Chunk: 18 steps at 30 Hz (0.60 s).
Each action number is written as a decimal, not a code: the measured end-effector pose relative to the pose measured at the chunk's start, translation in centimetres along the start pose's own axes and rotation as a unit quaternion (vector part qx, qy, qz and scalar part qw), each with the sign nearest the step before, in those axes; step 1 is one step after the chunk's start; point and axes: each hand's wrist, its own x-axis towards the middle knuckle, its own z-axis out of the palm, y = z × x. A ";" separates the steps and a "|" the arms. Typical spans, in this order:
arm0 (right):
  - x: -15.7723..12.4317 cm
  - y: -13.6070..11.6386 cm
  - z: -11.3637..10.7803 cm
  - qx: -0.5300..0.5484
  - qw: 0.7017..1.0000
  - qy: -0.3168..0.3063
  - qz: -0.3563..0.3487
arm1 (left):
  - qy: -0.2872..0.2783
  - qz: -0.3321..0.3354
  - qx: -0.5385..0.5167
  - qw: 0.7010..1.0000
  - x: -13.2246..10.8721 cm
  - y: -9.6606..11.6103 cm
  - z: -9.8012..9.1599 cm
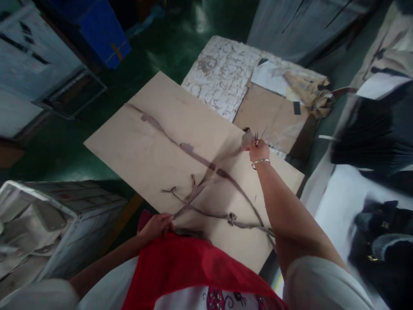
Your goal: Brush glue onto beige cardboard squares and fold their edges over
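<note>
A large tan board [155, 150] lies in front of me, with brown fabric strips [200, 159] running across it. At its near edge my left hand [158, 224] is closed on the end of one strip. My right hand [259, 150] is closed near the far right part of the board, holding scissors [257, 138] and the strip's other end, which looks blurred. The strip stretches diagonally between both hands, over another strip. A second thin strip with a knot [231, 218] lies on the board near my body.
Beyond the board is a worn white surface [219, 69] with cardboard [267, 114] and crumpled cloth. A white bin [64, 241] stands at the lower left, a blue box [100, 30] at the upper left. Dark garments [374, 129] lie on the right.
</note>
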 end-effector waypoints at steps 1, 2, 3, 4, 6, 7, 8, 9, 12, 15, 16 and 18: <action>-2.2 0.2 0.8 0.032 0.999 -0.026 -0.001 | -0.027 -0.017 -0.023 0.999 -0.9 -0.1 -0.6; -4.7 0.5 1.6 0.058 0.997 -0.052 -0.004 | -0.053 -0.034 -0.059 0.996 -1.6 0.1 -1.1; -7.3 0.7 2.4 0.086 0.993 -0.082 -0.006 | -0.074 -0.050 -0.105 0.990 -2.0 0.4 -1.3; -10.1 1.0 3.2 0.123 0.985 -0.119 -0.008 | -0.084 -0.062 -0.154 0.983 -2.3 0.9 -1.4; -16.0 1.5 4.7 0.230 0.950 -0.212 -0.006 | -0.088 -0.073 -0.232 0.966 -2.7 2.3 -1.2; -18.9 1.6 5.3 0.288 0.921 -0.264 -0.002 | -0.098 -0.073 -0.259 0.958 -2.9 3.0 -0.9; -21.7 1.7 5.9 0.337 0.889 -0.310 0.002 | -0.113 -0.068 -0.283 0.950 -3.2 3.7 -0.6; -24.3 1.7 6.3 0.375 0.858 -0.351 0.003 | -0.127 -0.062 -0.303 0.942 -3.5 4.4 -0.3; -30.2 1.8 6.9 0.417 0.794 -0.443 0.000 | -0.142 -0.041 -0.346 0.927 -4.7 6.2 1.0; -33.4 2.8 6.7 0.404 0.756 -0.515 0.006 | -0.132 -0.020 -0.375 0.917 -5.6 7.6 2.5; -34.0 3.3 6.5 0.395 0.753 -0.526 0.010 | -0.136 -0.011 -0.381 0.915 -5.7 7.8 3.1; -34.9 4.6 5.9 0.387 0.759 -0.523 0.021 | -0.133 0.011 -0.378 0.916 -5.7 8.0 4.2</action>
